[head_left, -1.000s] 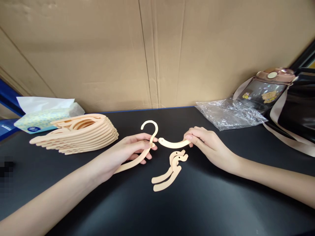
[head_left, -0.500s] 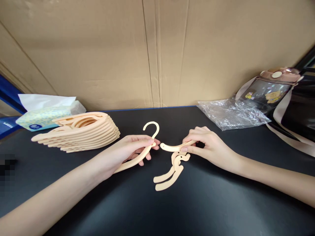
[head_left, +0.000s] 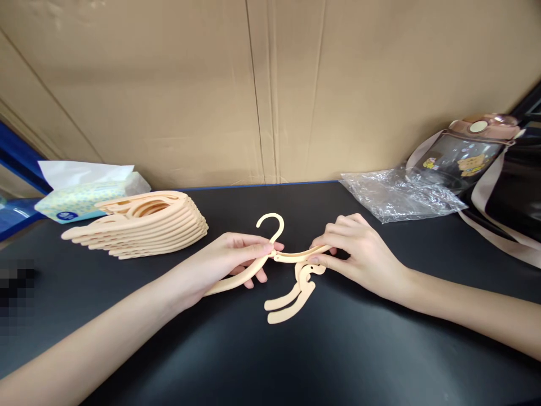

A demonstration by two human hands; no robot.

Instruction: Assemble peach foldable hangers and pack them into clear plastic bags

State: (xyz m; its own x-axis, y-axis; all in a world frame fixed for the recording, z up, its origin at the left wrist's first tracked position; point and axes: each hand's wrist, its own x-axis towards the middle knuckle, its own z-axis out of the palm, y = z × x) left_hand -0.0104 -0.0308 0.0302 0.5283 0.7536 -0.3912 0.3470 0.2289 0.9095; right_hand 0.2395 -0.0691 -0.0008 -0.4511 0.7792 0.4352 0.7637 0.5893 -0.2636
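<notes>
1. Closed left hand (head_left: 230, 260) pinches the hooked hanger piece (head_left: 230, 283) between thumb and fingers, just below its hook, which stands up above the knuckles.
2. The right hand (head_left: 359, 255) is clamped on the curved arm piece (head_left: 296, 257), fingertips pressing from above and the thumb under it.
3. Both peach-coloured pieces are held just above the black table (head_left: 338, 349), and their inner ends touch between the two hands.
4. Two loose arm pieces (head_left: 291, 298) lie overlapped on the table, just below the right thumb.
5. To the left, well apart from the hands, sits a stack of hangers (head_left: 139, 225), with a tissue pack (head_left: 80, 197) behind it.
6. On the right lie a clear plastic bag (head_left: 401, 194) and a bottle (head_left: 465, 149), against the cardboard wall (head_left: 270, 84).
</notes>
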